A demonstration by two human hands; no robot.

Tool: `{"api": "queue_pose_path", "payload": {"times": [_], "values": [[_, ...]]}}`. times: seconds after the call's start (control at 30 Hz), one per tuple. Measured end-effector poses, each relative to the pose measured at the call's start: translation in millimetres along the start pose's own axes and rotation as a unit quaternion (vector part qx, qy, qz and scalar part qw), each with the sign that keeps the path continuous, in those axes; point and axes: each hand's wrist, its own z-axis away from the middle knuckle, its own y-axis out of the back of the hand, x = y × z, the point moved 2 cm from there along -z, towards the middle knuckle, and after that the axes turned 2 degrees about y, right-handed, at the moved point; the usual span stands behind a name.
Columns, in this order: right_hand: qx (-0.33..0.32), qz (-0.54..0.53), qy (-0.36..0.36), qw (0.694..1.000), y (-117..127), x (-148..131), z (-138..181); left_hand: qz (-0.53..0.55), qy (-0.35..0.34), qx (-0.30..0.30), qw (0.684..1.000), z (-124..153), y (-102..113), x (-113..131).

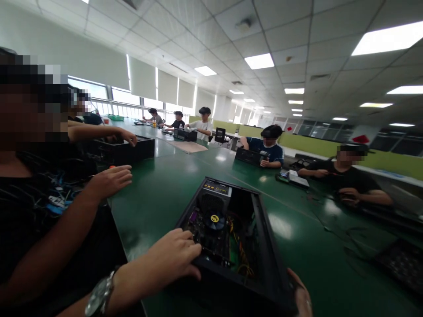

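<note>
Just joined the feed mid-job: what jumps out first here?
An open computer case lies on the green table right in front, fan and wiring showing. The left hand, watch on its wrist, rests on its near edge; the right hand touches the near right corner. Other people sit around the table.

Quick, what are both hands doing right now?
Left hand: closed over the open computer case's near edge.
Right hand: touching the case's corner, mostly cut off; cannot tell.
</note>
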Motion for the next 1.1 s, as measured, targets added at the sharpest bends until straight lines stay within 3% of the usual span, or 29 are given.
{"api": "queue_pose_path", "payload": {"times": [0.03, 0.1, 0.2, 0.3, 0.37, 0.43, 0.5, 0.67, 0.8, 0.93, 1.1], "values": [[0.021, 0.009, -0.019, 1.000, -23, -12, -16, -0.007, 0.018, 0.007, 1.000, -5, -1, -15], [0.002, 0.061, -0.031, 0.998, -75, -43, -55, -0.029, 0.059, 0.033, 0.997, -16, -1, -48], [-0.034, 0.106, 0.001, 0.994, -151, -87, -111, -0.093, 0.153, 0.130, 0.975, -30, 2, -89], [-0.075, 0.140, 0.036, 0.987, -202, -112, -139, -0.116, 0.211, 0.238, 0.941, -38, -1, -95], [-0.103, 0.140, 0.054, 0.983, -211, -113, -139, -0.080, 0.174, 0.267, 0.944, -40, -11, -80], [-0.126, 0.127, 0.077, 0.981, -199, -103, -129, -0.031, 0.111, 0.263, 0.958, -41, -29, -57], [-0.144, 0.112, 0.115, 0.977, -170, -81, -111, 0.016, 0.059, 0.237, 0.970, -46, -51, -35], [-0.171, 0.106, 0.231, 0.952, -66, 11, -65, 0.122, -0.034, 0.146, 0.981, -81, -111, -3], [-0.129, 0.127, 0.222, 0.958, -7, 80, -41, 0.151, -0.130, 0.097, 0.975, -113, -139, 14], [-0.159, 0.141, 0.192, 0.958, 5, 104, -30, 0.179, -0.117, 0.082, 0.973, -120, -144, 18], [-0.220, 0.134, 0.256, 0.932, -4, 91, -28, 0.232, -0.063, 0.062, 0.969, -107, -141, 6]]}}
